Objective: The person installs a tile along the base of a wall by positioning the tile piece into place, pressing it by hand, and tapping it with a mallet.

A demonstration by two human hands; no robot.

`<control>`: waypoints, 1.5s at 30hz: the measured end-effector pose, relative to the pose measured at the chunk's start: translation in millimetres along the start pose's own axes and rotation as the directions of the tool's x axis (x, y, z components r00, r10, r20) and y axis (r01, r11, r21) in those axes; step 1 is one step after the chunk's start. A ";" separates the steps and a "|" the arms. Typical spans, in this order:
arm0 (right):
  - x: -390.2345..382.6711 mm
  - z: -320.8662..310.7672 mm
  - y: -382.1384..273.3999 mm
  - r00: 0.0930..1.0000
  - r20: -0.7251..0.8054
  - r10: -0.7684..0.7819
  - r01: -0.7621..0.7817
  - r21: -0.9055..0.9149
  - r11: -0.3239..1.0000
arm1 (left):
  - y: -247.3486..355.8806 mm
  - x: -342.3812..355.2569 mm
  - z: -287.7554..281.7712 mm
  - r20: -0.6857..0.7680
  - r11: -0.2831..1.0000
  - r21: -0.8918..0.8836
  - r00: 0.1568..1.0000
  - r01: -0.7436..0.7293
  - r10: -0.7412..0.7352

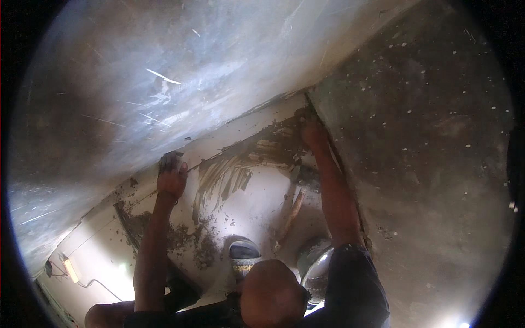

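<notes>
My left hand point(173, 178) is closed on a small dark object point(169, 161), too dim to name, at the foot of the scuffed grey wall point(164, 82). My right hand point(311, 131) reaches into the corner where two walls meet, fingers closed on something dark that I cannot make out. Between my arms, smears of wet brown-grey mortar point(229, 186) streak the pale floor point(262, 202). A trowel-like tool with a long wooden handle point(295, 210) lies by my right forearm.
A small bucket point(244, 252) and a larger metal-looking bucket point(315, 262) stand near my bent knee point(273, 292). A speckled dark wall point(421, 153) is at right. At lower left are a lit yellowish light bar point(70, 269) with a cable and scattered mortar crumbs point(134, 229).
</notes>
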State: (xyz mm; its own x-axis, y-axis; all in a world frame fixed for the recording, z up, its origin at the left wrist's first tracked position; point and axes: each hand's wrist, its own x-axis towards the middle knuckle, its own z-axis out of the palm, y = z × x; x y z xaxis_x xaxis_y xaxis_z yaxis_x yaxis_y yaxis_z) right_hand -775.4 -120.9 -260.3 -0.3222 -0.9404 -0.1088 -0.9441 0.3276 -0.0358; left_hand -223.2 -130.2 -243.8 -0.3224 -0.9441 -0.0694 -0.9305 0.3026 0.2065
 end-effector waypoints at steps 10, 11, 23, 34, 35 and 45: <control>9.4 -10.3 1.8 0.968 -0.195 -0.158 0.191 0.166 0.968 | 19.6 12.4 -19.9 0.174 0.986 0.169 0.984 -0.002 -0.028; 13.5 -10.1 -0.3 0.982 -0.185 -0.031 0.111 0.444 0.889 | 23.9 12.9 -21.0 0.199 0.991 0.107 0.975 0.077 -0.097; 48.5 16.2 -25.8 0.945 0.310 0.103 -0.079 0.522 -0.849 | 31.3 12.3 -36.1 0.246 0.984 -0.064 0.959 0.163 -0.143; 36.2 42.2 3.5 0.954 0.299 -0.017 -0.198 0.589 -0.784 | 26.9 0.8 -29.4 -0.027 0.968 -0.213 0.989 0.134 -0.143; 35.7 42.7 5.3 0.967 0.202 -0.152 -0.240 0.544 -0.804 | 34.4 -7.7 -30.3 -0.045 0.926 -0.269 0.957 0.264 -0.286; 28.9 -0.1 -12.9 0.904 0.375 0.206 -0.170 0.757 -0.631 | 55.5 -23.6 -4.7 0.015 0.591 -0.623 0.764 0.512 -0.646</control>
State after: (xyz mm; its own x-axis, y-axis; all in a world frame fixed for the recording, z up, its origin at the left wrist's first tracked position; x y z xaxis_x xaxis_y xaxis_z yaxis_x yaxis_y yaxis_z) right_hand -772.5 -152.4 -262.9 -0.4598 -0.7481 -0.4784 0.7030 0.0225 -0.7109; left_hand -266.4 -91.8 -226.1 0.3519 -0.9142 -0.2008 -0.6070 -0.3862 0.6945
